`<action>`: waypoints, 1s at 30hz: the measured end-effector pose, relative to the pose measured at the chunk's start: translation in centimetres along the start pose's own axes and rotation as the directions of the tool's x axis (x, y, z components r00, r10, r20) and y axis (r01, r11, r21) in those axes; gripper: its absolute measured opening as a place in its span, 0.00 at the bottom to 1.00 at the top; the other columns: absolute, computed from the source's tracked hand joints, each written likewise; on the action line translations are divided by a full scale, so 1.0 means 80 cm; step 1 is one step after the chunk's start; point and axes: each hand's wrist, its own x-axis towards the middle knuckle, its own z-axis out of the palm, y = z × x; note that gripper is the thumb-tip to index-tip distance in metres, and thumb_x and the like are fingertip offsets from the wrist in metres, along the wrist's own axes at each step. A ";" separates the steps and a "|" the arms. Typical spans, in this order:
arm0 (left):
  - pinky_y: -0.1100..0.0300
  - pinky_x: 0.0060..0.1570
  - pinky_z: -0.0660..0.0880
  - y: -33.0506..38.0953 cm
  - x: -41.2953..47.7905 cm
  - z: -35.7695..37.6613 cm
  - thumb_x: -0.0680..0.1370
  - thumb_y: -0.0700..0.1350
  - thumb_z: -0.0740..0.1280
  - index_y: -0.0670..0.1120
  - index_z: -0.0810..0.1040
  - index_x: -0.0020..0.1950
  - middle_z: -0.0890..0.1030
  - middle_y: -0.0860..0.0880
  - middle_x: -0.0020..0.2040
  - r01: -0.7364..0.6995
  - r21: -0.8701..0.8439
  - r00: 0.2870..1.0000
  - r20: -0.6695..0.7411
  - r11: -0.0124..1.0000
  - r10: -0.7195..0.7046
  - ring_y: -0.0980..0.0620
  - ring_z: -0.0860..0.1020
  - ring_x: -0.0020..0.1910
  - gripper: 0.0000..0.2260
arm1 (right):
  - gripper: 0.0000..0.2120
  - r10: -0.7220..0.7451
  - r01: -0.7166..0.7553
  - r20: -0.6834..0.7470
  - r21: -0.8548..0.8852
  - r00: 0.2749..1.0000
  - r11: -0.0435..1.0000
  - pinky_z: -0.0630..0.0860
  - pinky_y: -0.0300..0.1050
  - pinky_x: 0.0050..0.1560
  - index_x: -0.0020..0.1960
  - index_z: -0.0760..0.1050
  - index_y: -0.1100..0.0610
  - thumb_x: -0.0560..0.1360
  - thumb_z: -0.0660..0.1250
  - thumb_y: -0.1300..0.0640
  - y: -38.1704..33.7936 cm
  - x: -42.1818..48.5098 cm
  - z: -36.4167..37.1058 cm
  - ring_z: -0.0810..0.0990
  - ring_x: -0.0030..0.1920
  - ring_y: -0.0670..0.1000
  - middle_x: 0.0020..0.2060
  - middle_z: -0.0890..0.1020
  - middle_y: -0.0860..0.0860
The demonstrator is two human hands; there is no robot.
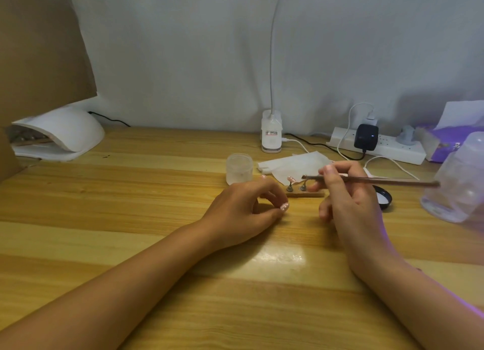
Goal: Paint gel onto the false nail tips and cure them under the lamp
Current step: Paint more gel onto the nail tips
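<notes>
Right hand (348, 192) grip pinching thin brown brush (372, 180) beside glossy pink nail tips (290, 178).

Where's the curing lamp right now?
In the head view, the white curing lamp sits at the far left of the wooden table against the wall, beside the cardboard, well away from both hands.

You see a dim, soft picture. Glare shines on the desk (282, 256) between your forearms. A violet tint colours the right edge, where the plastic container (455, 182) blurs. Wide-angle bending curves the edges.
</notes>
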 end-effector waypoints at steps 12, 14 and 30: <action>0.68 0.30 0.68 0.013 0.001 -0.001 0.73 0.43 0.76 0.49 0.68 0.48 0.85 0.54 0.45 0.024 -0.070 0.988 -0.150 0.997 -0.035 0.57 0.77 0.30 0.16 | 0.13 -0.084 0.178 0.311 -0.288 0.947 0.941 0.78 0.41 0.40 0.56 0.70 0.54 0.75 0.70 0.64 0.010 -0.003 0.005 0.81 0.40 0.48 0.46 0.81 0.43; 0.68 0.31 0.69 0.014 0.001 0.000 0.73 0.42 0.76 0.49 0.68 0.48 0.86 0.54 0.45 0.020 -0.091 0.990 -0.139 0.996 -0.032 0.56 0.79 0.32 0.16 | 0.15 -0.099 0.190 0.302 -0.288 0.948 0.939 0.79 0.47 0.43 0.56 0.69 0.54 0.74 0.71 0.62 0.010 -0.003 0.005 0.81 0.42 0.51 0.47 0.80 0.45; 0.61 0.36 0.75 0.015 0.001 -0.003 0.75 0.40 0.74 0.48 0.68 0.52 0.86 0.51 0.46 0.058 -0.246 0.989 -0.120 0.968 -0.089 0.56 0.84 0.45 0.15 | 0.19 -0.213 0.309 0.308 -0.308 0.927 0.900 0.77 0.37 0.37 0.53 0.66 0.47 0.72 0.74 0.58 0.017 -0.001 0.009 0.79 0.38 0.45 0.46 0.77 0.41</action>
